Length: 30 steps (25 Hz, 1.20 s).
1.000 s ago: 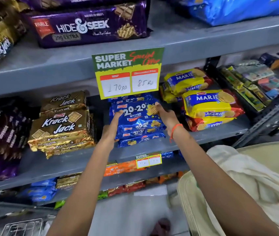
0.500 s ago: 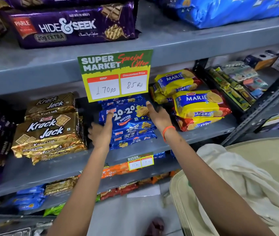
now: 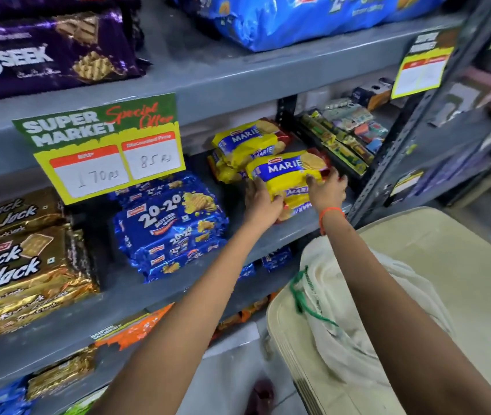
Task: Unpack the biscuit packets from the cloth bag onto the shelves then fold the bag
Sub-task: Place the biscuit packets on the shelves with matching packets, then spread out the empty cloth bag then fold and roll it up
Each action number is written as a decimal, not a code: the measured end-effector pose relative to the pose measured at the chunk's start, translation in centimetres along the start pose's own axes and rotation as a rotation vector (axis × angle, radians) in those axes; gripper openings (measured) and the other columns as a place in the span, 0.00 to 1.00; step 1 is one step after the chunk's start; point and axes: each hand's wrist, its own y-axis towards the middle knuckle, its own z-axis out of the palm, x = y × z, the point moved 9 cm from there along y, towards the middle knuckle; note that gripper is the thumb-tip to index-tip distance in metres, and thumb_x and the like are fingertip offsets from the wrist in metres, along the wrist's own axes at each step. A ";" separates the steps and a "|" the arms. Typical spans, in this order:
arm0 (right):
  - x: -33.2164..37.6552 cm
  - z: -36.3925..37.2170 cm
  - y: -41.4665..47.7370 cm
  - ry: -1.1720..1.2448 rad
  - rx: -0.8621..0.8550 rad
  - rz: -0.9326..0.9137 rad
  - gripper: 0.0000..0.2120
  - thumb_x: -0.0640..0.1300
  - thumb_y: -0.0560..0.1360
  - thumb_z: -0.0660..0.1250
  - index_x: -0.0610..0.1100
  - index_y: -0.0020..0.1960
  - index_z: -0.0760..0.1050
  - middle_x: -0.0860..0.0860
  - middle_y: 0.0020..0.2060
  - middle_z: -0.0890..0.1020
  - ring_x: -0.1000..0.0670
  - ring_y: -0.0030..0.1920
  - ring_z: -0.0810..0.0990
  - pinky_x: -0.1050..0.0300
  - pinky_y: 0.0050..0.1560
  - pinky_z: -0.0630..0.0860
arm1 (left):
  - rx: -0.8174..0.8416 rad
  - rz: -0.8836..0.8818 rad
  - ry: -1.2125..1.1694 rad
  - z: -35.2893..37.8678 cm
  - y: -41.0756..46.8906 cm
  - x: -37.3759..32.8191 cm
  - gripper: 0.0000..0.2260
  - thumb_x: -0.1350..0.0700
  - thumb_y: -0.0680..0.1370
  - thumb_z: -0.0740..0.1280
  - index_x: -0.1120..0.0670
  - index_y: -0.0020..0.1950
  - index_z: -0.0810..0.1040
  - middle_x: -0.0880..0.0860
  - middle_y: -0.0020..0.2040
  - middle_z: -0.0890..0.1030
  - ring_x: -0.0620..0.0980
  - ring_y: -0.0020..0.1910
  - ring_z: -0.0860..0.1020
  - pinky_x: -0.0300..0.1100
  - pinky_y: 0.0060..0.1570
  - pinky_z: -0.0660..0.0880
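Observation:
A stack of yellow Marie biscuit packets lies on the grey middle shelf. My left hand grips the stack's left side and my right hand, with an orange wrist band, grips its right side. A second Marie pile sits behind it. Blue 20-20 packets lie stacked to the left, untouched. The cream cloth bag with a green cord lies crumpled on a beige surface at lower right, under my right forearm.
Gold Krack Jack packets fill the shelf's left end. A green-yellow price sign hangs from the upper shelf, which holds purple Hide & Seek and a large blue pack. Small boxes and a metal upright stand right.
Both hands left the blue 20-20 stack and moved right onto the front Marie stack. The view shifted right as well.

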 end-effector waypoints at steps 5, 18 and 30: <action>0.1 -0.3 2.3 0.038 0.135 -0.059 0.31 0.46 0.79 0.62 0.37 0.75 0.54 0.37 0.76 0.53 0.41 0.75 0.58 0.54 0.70 0.59 | -0.018 0.008 0.029 2.2 -0.5 0.0 0.26 0.55 0.80 0.61 0.64 0.74 0.58 0.65 0.77 0.53 0.60 0.76 0.54 0.50 0.74 0.57; -32.3 -16.0 -13.8 -0.136 -0.431 0.724 0.35 0.53 0.71 0.70 0.36 0.69 0.63 0.34 0.70 0.64 0.35 0.70 0.61 0.43 0.67 0.65 | 0.323 0.347 0.311 19.8 -4.1 1.8 0.20 0.58 0.76 0.66 0.62 0.67 0.72 0.62 0.66 0.74 0.60 0.66 0.71 0.49 0.67 0.65; -37.6 -13.9 -20.4 0.959 -0.374 0.891 0.09 0.41 0.74 0.67 0.36 0.48 0.72 0.42 0.41 0.75 0.44 0.40 0.75 0.51 0.35 0.78 | 0.922 -0.208 0.277 28.7 -3.4 0.3 0.12 0.52 0.71 0.73 0.56 0.49 0.76 0.52 0.43 0.78 0.50 0.39 0.76 0.41 0.35 0.73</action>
